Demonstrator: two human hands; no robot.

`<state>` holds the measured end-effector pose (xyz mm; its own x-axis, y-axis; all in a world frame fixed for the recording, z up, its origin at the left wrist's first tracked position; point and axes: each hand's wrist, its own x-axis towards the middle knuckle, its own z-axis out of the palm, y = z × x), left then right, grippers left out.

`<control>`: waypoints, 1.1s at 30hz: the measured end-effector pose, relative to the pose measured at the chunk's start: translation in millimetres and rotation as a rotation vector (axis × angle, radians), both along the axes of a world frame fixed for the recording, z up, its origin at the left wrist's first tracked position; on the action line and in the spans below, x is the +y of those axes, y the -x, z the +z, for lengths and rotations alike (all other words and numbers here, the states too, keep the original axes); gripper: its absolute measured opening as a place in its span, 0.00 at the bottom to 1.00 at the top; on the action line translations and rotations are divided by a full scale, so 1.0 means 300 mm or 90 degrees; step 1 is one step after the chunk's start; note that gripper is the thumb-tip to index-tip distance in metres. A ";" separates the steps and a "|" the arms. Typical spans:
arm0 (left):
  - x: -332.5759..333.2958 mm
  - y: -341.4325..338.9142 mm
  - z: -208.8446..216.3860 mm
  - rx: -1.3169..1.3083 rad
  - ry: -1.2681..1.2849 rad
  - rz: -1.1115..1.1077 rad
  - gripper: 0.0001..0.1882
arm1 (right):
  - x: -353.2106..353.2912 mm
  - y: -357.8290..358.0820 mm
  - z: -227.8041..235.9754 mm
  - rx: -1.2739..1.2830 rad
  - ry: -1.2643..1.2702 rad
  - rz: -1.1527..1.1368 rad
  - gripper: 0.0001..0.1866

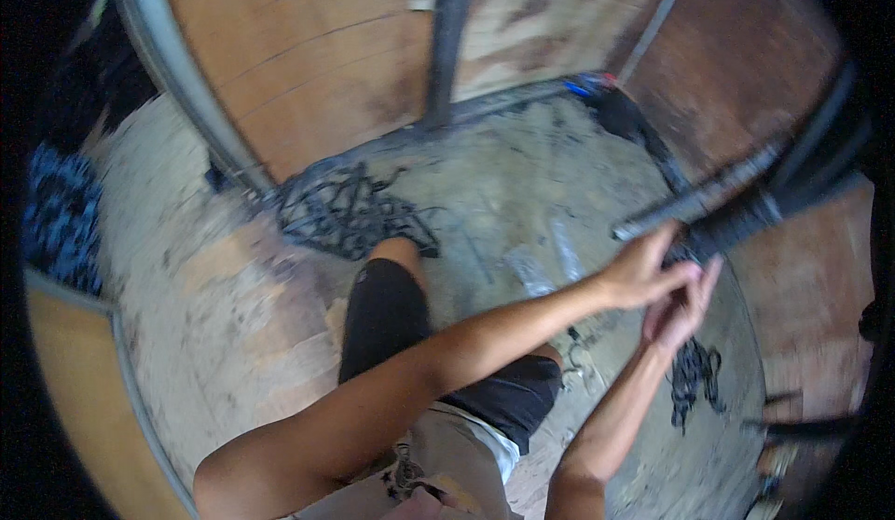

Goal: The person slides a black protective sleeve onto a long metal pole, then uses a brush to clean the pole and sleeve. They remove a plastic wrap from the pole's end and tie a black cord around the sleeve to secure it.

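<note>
A bundle of long black tubes or strips (736, 223) slants in from the right; blur hides its exact kind. My left hand (645, 273) reaches across my body and is closed at the bundle's near end, fingers bent over it. Just below and to the right, my right hand (682, 313) is cupped under that same end, its fingers curled up against it. The two hands touch or nearly touch. Right above them runs a grey bar (690, 201), whose blunt end lies close to my left fingers.
A tangled heap of black strips (350, 208) lies on the floor left of centre. A smaller black tangle (695, 380) lies below my right hand. Clear plastic scraps (530, 268) litter the floor. Wooden panels (308, 54) with a dark post (449, 44) stand at the back.
</note>
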<state>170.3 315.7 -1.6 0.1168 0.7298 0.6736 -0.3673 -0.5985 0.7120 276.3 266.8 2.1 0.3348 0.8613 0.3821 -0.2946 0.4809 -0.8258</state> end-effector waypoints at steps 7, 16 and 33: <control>-0.045 0.020 0.012 -0.009 0.010 0.079 0.27 | -0.087 0.081 0.037 -0.420 0.001 -0.453 0.23; -0.037 0.046 0.013 0.069 0.057 0.044 0.25 | -0.093 0.106 0.106 -0.468 -0.006 -0.549 0.08; 0.004 -0.061 0.024 0.093 0.144 0.024 0.31 | -0.064 0.239 0.228 -0.862 -0.339 -0.469 0.05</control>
<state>188.7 316.9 5.6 0.1699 0.8654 0.4714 -0.2314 -0.4299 0.8727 204.8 247.6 70.6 -0.2180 0.3575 0.9081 0.8765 0.4809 0.0211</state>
